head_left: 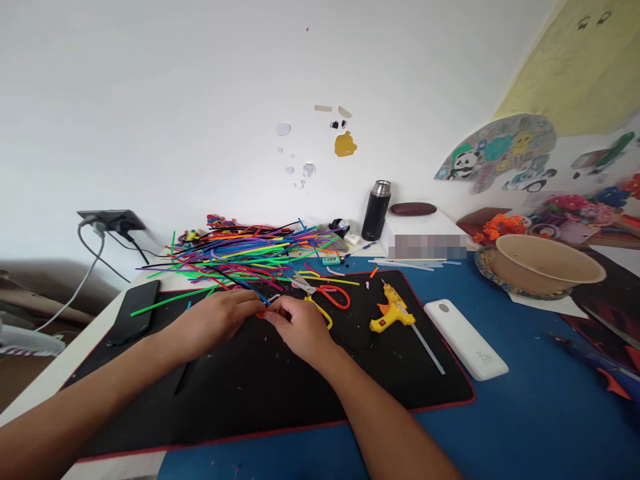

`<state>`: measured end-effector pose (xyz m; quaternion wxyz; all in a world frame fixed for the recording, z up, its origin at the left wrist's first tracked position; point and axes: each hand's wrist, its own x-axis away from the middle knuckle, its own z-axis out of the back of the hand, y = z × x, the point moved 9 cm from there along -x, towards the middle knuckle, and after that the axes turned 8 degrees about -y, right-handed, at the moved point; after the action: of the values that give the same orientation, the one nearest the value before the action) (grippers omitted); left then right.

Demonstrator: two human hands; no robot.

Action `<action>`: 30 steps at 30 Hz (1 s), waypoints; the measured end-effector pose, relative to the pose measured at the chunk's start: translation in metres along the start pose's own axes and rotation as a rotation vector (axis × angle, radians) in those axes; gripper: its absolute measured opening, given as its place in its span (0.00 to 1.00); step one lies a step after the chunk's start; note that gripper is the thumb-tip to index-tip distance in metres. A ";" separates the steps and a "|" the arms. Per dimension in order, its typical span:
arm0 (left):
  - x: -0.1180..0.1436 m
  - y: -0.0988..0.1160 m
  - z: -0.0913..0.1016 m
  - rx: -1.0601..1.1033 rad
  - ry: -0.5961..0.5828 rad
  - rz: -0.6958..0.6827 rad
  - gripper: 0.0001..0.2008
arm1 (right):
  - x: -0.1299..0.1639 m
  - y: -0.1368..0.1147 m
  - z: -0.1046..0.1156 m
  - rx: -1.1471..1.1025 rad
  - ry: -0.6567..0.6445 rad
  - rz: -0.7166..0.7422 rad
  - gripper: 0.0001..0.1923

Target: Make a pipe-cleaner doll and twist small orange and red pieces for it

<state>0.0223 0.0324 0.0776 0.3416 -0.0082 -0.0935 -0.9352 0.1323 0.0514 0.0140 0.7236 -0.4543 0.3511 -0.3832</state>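
My left hand (pixel 217 319) and my right hand (pixel 301 328) meet over the black mat, fingertips pinched together. Between them shows a small orange-red piece (pixel 261 314), mostly covered by the fingers; it looks like pipe cleaner. Just beyond my hands lies a big heap of many-coloured pipe cleaners (pixel 250 248). Scissors with red-orange handles (pixel 334 293) rest beyond my right hand, and a yellow handle loop (pixel 325 319) lies partly hidden behind that hand. A green pipe cleaner (pixel 165 302) sticks out to the left, near a black phone (pixel 134 310).
Right of my hands lies a yellow glue gun (pixel 394 313) with a glue stick, beside a white power bank (pixel 465 340). Clear glue sticks (pixel 415 263), a black flask (pixel 377 212) and a beige bowl (pixel 545 267) stand farther back. Pliers-like tools (pixel 595 360) lie far right.
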 end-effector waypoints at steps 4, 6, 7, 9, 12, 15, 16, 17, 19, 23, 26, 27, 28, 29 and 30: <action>-0.002 0.003 0.007 0.067 0.000 -0.013 0.19 | 0.000 -0.001 0.001 -0.008 -0.022 -0.003 0.03; -0.003 0.000 0.010 0.155 -0.005 0.040 0.15 | 0.000 0.001 0.001 -0.037 -0.048 -0.019 0.04; -0.003 -0.003 0.011 0.215 -0.011 0.087 0.13 | 0.000 0.002 0.000 -0.055 -0.063 -0.027 0.05; -0.004 -0.008 0.009 0.338 -0.032 0.184 0.10 | 0.000 0.004 -0.003 -0.087 -0.096 -0.038 0.06; -0.004 -0.012 0.004 0.456 -0.070 0.262 0.09 | 0.000 0.007 -0.008 -0.122 -0.138 -0.043 0.07; -0.003 -0.017 -0.005 0.563 -0.112 0.298 0.09 | 0.001 0.009 -0.012 -0.152 -0.163 -0.037 0.08; -0.002 -0.019 -0.008 0.605 -0.117 0.300 0.09 | 0.001 0.008 -0.013 -0.169 -0.171 -0.038 0.08; -0.001 -0.021 -0.010 0.648 -0.116 0.296 0.08 | 0.002 0.008 -0.014 -0.195 -0.181 -0.040 0.09; 0.000 -0.023 -0.012 0.739 -0.100 0.279 0.07 | 0.002 0.005 -0.015 -0.271 -0.207 -0.043 0.10; 0.003 -0.022 -0.014 0.938 -0.080 0.243 0.09 | 0.003 -0.001 -0.017 -0.466 -0.262 -0.057 0.14; 0.003 -0.018 -0.010 1.021 -0.045 0.214 0.11 | 0.003 -0.003 -0.018 -0.581 -0.299 -0.082 0.18; 0.003 -0.016 -0.008 1.032 -0.024 0.204 0.11 | 0.003 -0.003 -0.018 -0.607 -0.306 -0.088 0.19; 0.003 -0.015 -0.006 1.039 0.000 0.195 0.11 | 0.003 -0.003 -0.019 -0.627 -0.310 -0.095 0.20; 0.003 -0.014 -0.005 1.044 0.022 0.188 0.10 | 0.003 -0.003 -0.019 -0.642 -0.311 -0.102 0.20; 0.002 -0.013 -0.003 1.048 0.044 0.181 0.10 | 0.003 -0.003 -0.019 -0.653 -0.307 -0.107 0.21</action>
<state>0.0120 0.0402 0.0725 0.3812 0.1753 -0.5398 -0.7298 0.1167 0.0408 0.0097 0.5636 -0.7312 0.3180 -0.2157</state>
